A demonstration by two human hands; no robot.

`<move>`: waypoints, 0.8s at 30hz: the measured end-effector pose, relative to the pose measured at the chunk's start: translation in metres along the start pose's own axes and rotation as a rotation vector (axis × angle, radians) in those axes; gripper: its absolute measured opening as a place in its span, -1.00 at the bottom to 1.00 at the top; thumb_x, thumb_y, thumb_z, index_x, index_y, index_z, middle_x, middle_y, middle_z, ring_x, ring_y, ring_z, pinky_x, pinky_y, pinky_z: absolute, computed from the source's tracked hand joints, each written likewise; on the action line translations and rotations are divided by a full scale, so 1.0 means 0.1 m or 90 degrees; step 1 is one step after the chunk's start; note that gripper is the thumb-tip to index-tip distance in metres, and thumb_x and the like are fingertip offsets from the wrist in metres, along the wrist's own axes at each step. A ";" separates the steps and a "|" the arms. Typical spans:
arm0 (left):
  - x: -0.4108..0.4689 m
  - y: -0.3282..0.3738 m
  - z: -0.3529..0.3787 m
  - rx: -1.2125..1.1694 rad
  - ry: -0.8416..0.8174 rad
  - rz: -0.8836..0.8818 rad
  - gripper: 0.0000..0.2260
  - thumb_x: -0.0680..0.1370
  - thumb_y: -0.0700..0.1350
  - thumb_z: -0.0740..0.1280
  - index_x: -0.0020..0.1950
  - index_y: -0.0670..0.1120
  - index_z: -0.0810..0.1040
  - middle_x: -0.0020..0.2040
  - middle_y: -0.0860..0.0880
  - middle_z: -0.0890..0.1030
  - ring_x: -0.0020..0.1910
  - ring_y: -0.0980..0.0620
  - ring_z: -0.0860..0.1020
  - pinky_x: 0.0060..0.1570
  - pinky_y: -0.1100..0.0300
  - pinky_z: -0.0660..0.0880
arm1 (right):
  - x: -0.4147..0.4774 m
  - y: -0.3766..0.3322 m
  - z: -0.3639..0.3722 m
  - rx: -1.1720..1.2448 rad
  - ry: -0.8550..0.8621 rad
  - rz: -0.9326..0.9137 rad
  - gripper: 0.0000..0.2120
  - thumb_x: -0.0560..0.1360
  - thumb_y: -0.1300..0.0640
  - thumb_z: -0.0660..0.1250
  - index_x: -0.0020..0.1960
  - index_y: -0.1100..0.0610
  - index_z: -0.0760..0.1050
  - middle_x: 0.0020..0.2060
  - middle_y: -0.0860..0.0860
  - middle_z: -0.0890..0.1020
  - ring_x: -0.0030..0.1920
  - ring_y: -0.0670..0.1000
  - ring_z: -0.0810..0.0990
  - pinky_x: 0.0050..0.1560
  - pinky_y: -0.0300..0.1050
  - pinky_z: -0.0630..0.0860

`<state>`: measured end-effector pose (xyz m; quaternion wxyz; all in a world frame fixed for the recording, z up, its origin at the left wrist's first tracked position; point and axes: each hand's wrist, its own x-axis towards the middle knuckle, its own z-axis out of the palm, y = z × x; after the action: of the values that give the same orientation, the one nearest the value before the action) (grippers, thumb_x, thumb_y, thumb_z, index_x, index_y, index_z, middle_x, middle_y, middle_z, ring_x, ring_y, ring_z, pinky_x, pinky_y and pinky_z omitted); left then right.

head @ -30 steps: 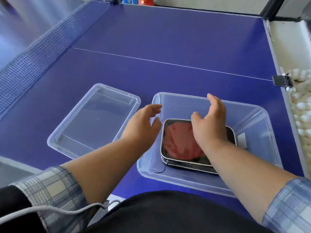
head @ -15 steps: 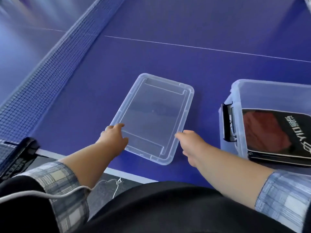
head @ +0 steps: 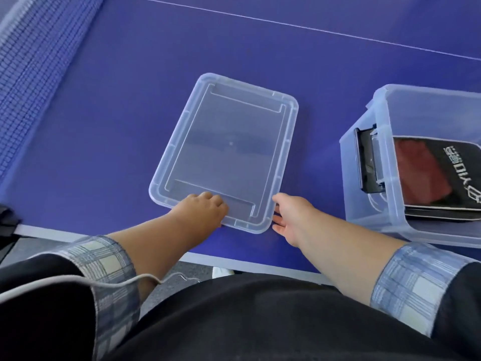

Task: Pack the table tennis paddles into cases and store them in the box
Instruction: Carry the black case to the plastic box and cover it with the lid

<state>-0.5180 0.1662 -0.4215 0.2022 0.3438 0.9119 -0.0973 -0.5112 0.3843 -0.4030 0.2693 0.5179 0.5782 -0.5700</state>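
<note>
A clear plastic lid (head: 229,142) lies flat on the blue table. My left hand (head: 201,208) rests on its near edge, fingers curled over the rim. My right hand (head: 292,217) is at the lid's near right corner, fingers spread and touching the rim. At the right stands the clear plastic box (head: 364,183), cut off by the frame edge. Inside it lies a black paddle case (head: 442,175) with a red panel and white lettering.
The table tennis net (head: 33,74) runs along the left. The table's white near edge (head: 247,264) is close to my body. A white cable (head: 130,282) hangs by my left sleeve. Bare blue table surface (head: 260,48) stretches beyond the lid.
Both hands left the box and the case and came to the lid. Since half a second ago they closed onto its near edge and corner. The view swung left and down.
</note>
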 end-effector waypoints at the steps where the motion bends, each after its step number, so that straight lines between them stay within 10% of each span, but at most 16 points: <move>1: -0.01 0.02 -0.01 0.026 0.009 0.010 -0.69 0.66 0.03 0.14 0.37 -0.04 0.37 0.28 -0.05 0.45 0.23 -0.11 0.45 0.12 0.01 0.46 | -0.01 0.01 -0.01 -0.010 0.001 -0.002 -0.78 0.53 0.03 0.33 0.14 0.07 0.53 0.14 0.03 0.61 0.13 0.07 0.60 -0.03 -0.01 0.52; 8: -0.12 0.06 -0.53 0.002 0.163 0.079 -0.75 0.48 -0.04 0.45 0.07 -0.15 0.60 -0.05 -0.14 0.61 -0.14 -0.18 0.60 -0.23 -0.02 0.58 | -0.18 -0.10 -0.16 0.055 -0.061 -0.047 -0.79 0.51 0.10 0.47 0.09 0.10 0.53 0.16 0.05 0.60 0.08 0.11 0.66 -0.08 0.04 0.65; 12: -0.06 0.04 -1.03 -0.124 0.187 0.024 -0.70 0.54 0.06 0.32 0.22 -0.04 0.51 0.14 -0.05 0.52 0.13 -0.12 0.52 -0.02 -0.02 0.53 | -0.47 -0.38 -0.22 0.199 -0.086 -0.196 -0.80 0.53 0.21 0.42 0.13 0.09 0.51 0.00 0.11 0.71 -0.21 0.07 0.76 -0.33 -0.08 0.63; 24: 0.25 0.76 -2.41 -0.157 0.231 0.081 -0.76 0.56 0.15 0.30 0.16 0.09 0.47 0.08 0.08 0.50 0.03 0.00 0.54 -0.14 0.16 0.37 | -1.37 -0.62 -1.07 0.494 -0.229 -0.371 -0.68 0.56 0.31 0.33 0.29 0.12 0.48 -0.04 0.23 0.60 -0.01 0.22 0.67 0.02 0.15 0.65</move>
<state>-0.5575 0.3136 -0.2190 0.0814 0.3848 0.9149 0.0911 -0.4935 0.4566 -0.2337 -0.0171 0.2907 0.3890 -0.8740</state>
